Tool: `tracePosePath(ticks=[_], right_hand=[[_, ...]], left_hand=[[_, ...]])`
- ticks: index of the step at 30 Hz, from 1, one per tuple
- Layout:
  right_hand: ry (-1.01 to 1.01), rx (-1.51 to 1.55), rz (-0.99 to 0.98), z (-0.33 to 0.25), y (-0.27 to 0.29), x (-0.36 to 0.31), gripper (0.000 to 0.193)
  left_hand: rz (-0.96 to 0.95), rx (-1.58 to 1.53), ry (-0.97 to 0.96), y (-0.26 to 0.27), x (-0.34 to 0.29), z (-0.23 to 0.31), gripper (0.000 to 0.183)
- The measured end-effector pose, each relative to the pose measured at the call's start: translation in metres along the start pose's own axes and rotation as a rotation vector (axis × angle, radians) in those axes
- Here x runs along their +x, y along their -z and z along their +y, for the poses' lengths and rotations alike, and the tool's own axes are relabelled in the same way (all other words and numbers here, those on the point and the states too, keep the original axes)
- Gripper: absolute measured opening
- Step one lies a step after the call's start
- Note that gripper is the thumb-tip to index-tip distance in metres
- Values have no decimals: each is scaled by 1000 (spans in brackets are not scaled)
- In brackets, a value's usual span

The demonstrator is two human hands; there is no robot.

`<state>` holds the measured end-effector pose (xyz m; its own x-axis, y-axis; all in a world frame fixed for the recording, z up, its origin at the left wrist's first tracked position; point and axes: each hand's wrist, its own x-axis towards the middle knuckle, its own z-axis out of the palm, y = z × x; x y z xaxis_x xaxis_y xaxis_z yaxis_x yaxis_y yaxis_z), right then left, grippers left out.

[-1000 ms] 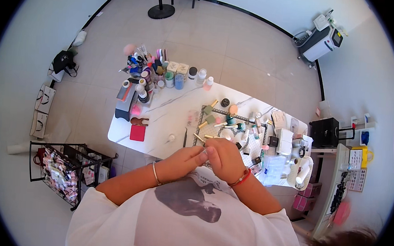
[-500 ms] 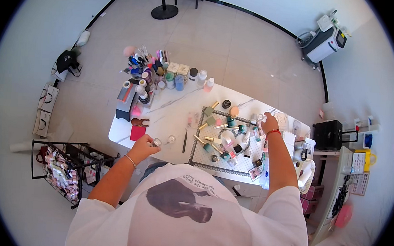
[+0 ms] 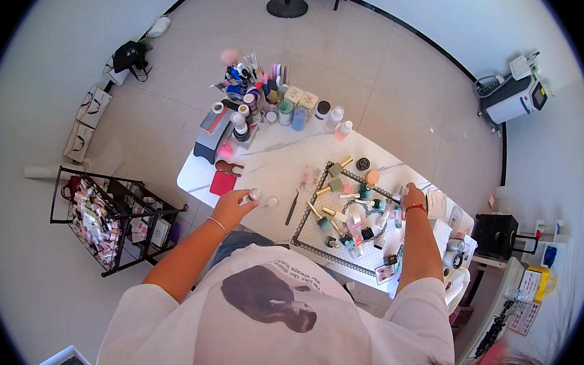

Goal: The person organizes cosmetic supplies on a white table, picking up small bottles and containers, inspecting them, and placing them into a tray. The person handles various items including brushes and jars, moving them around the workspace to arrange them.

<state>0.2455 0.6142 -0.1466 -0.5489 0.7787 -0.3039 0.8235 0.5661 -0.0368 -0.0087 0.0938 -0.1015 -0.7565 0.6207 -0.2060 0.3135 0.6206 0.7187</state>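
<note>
My left hand (image 3: 231,207) is closed round a small clear jar (image 3: 254,195), held just above the white table at its near side. Beside the jar lies a small round clear piece (image 3: 273,201), perhaps a lid. A dark slim tool (image 3: 292,208), like tweezers, rests to the right of that. My right hand (image 3: 413,198) is at the right edge of a white tray with dark lacy trim (image 3: 300,231); its fingers are curled together, and what they hold is too small to name. Nail polish bottles (image 3: 334,185) with gold caps and other small bottles crowd the tray.
A red square pad (image 3: 222,183) and a brown bear-shaped piece (image 3: 229,168) lie left. Behind stand jars (image 3: 285,112), pump bottles (image 3: 342,130) and a brush holder (image 3: 238,85). White boxes (image 3: 439,233) line the right edge. A black wire cart (image 3: 122,219) stands at left.
The whole view has shifted and turned, so the table sits farther right. My left hand has moved the jar slightly forward beside the round piece. My right hand stays by the tray's right edge.
</note>
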Motion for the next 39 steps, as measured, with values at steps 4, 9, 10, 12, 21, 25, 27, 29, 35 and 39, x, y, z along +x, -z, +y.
tracePosePath(ticks=[4, 9, 10, 12, 21, 25, 27, 29, 35, 39], right_hand=[[-9, 54, 186, 0, 5, -7, 26], [-90, 927, 294, -13, 25, -30, 26], [-119, 1273, 219, -17, 28, -38, 27], [-99, 1582, 91, -57, 59, -83, 28], [448, 1577, -112, -153, 142, -227, 34], [589, 1545, -164, -173, 151, -251, 35], [636, 1339, -117, -188, 165, -262, 32], [690, 1184, -20, -208, 179, -272, 24], [944, 679, 478, -230, 208, -277, 25], [970, 630, 466, -240, 213, -277, 32]], left_hand=[[54, 114, -104, -24, 35, -19, 51], [19, 317, -133, -40, 58, -22, 56], [-13, 354, -108, -40, 59, -17, 57], [-31, 414, -84, -38, 58, -19, 59], [29, 319, -274, -12, 45, 21, 67], [-461, -310, -231, 37, 14, 147, 61], [-634, -490, -256, 54, -3, 188, 58], [-668, -555, -406, 59, -14, 210, 58], [-542, -570, -485, 68, -45, 232, 54], [-625, -741, -367, 53, -53, 219, 53]])
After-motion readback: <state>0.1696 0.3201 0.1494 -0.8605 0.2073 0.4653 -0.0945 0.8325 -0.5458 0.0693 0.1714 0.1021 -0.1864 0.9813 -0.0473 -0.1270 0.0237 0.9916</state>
